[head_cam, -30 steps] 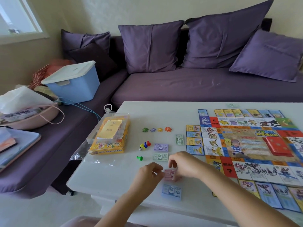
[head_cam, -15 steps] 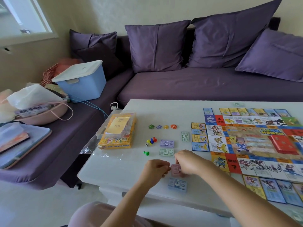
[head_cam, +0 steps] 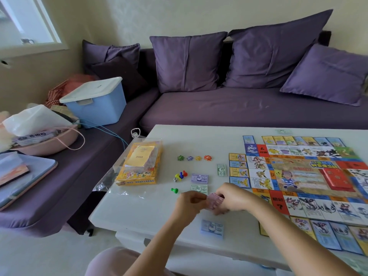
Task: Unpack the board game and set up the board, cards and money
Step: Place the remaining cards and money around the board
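Observation:
The game board (head_cam: 302, 176) lies open on the right of the white table (head_cam: 151, 212), with property cards along its edges and a red card stack (head_cam: 336, 179) on it. A small pink stack of play money (head_cam: 214, 202) is held just above the table between my left hand (head_cam: 190, 204) and my right hand (head_cam: 233, 198). Other money stacks lie flat: blue (head_cam: 212, 228) near the front edge, green (head_cam: 199, 189), purple (head_cam: 199, 178), and another green one (head_cam: 221, 169). The yellow game box (head_cam: 137, 172) sits at the left in a clear wrapper.
Coloured pawns (head_cam: 180, 174), a lone green pawn (head_cam: 174, 190) and several star tokens (head_cam: 194, 157) sit between box and board. A purple sofa (head_cam: 239, 108) runs behind and to the left, carrying a blue storage bin (head_cam: 95, 102) and a pink bowl (head_cam: 49, 140).
Both hands have lifted the pink money stack slightly off the table and tilted it between them. The camera view has shifted left.

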A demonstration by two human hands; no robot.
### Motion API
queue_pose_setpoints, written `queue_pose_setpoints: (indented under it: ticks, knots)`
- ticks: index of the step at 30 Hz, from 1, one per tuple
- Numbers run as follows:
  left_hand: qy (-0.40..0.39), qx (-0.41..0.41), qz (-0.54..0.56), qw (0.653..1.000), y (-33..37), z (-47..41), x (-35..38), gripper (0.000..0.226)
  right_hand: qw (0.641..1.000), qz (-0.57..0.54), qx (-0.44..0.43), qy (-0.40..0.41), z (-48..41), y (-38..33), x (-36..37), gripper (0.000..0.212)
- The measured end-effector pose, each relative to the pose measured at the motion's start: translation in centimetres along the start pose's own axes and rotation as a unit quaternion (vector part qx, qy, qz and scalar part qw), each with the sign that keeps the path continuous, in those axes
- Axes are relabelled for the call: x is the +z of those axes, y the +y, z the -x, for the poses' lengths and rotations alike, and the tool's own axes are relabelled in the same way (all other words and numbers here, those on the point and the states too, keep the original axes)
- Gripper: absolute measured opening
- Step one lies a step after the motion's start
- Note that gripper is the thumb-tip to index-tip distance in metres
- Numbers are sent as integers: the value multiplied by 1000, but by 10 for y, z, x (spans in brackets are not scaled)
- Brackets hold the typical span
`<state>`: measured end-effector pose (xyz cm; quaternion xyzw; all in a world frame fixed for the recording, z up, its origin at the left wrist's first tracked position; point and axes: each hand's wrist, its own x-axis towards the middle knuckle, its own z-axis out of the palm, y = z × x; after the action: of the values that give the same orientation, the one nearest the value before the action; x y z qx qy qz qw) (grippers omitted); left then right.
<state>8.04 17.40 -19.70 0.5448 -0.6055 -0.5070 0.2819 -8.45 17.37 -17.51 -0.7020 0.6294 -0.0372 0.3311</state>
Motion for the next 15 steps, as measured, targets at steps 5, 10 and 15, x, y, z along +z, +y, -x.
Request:
queue_pose_setpoints:
  ticks: [5,10,15]
  knots:
    - [-1,10,65,998,13,-9,-3,7,985,-126,-55,107,12,-1,-13,21]
    - [5,26,125,992,37,-27,-4,8,960,-109,-101,237,13,1,-23,8]
    - [-87,40,240,966,53,-44,-5,12,889,-328,-97,304,10,1,-27,9]
